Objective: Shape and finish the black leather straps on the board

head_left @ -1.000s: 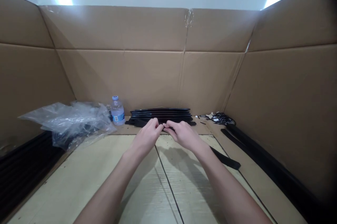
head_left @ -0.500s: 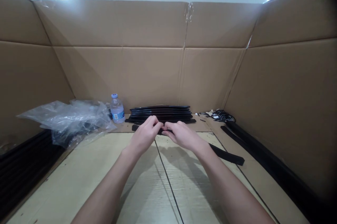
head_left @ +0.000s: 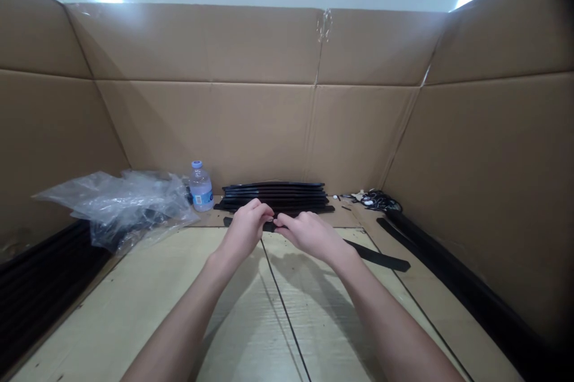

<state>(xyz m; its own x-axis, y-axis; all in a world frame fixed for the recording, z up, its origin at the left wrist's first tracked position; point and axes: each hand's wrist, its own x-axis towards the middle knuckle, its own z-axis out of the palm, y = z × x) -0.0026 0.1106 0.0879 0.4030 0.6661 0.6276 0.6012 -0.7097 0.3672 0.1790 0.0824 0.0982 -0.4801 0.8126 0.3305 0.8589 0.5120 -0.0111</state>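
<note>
A long, flat black strip (head_left: 380, 257) runs beneath both of my hands, its left tip showing past the left hand and its right end slanting out beyond my right wrist. My left hand (head_left: 249, 226) pinches the strip with thumb and fingers near the middle of the view. Close beside it, my right hand (head_left: 307, 232) is closed on the same strip, fingertips almost meeting the left ones. Whatever small detail lies between the fingertips is too small to make out. Just behind the hands lies a stack of black strips (head_left: 274, 193).
Cardboard walls (head_left: 201, 125) enclose the pale work board (head_left: 156, 292). At left are a clear plastic bag (head_left: 134, 205), a water bottle (head_left: 201, 188) and dark strips (head_left: 49, 286). At right, long black strips (head_left: 448, 268) lie near a tangle of dark cords (head_left: 379, 200).
The strip's right end has swung slightly up and to the left. Both hands stay on it, their fingertips shifting a little.
</note>
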